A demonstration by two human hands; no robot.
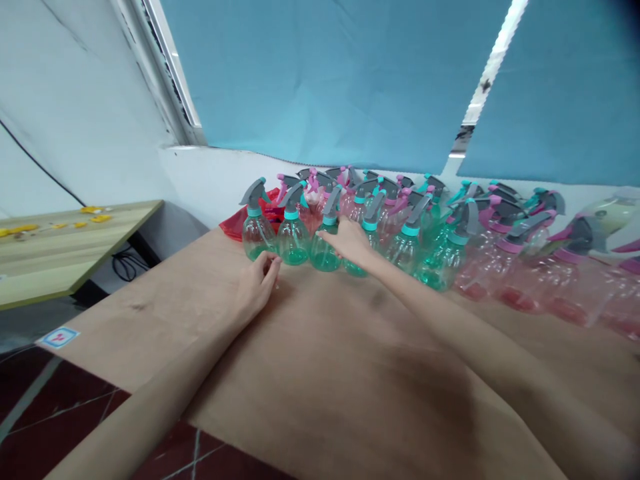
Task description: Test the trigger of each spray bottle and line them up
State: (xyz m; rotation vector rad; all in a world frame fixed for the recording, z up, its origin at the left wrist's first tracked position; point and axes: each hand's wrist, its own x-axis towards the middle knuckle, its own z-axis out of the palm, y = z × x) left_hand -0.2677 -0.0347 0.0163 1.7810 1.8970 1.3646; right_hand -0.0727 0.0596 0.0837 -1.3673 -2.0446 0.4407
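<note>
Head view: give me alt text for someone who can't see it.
A person's right hand is at a green spray bottle among many on a brown table; the left hand is half curled nearby. Pink bottles stand at right.

Brown desk (310, 373) bears upright green spray bottles (294, 245) and pink spray bottles (520, 283) crowded along its wall side, red plastic (233, 227), and a label (60, 337) at its left corner.

Apparent workroom: massed spray bottles (444, 261), worktable (320, 360).
</note>
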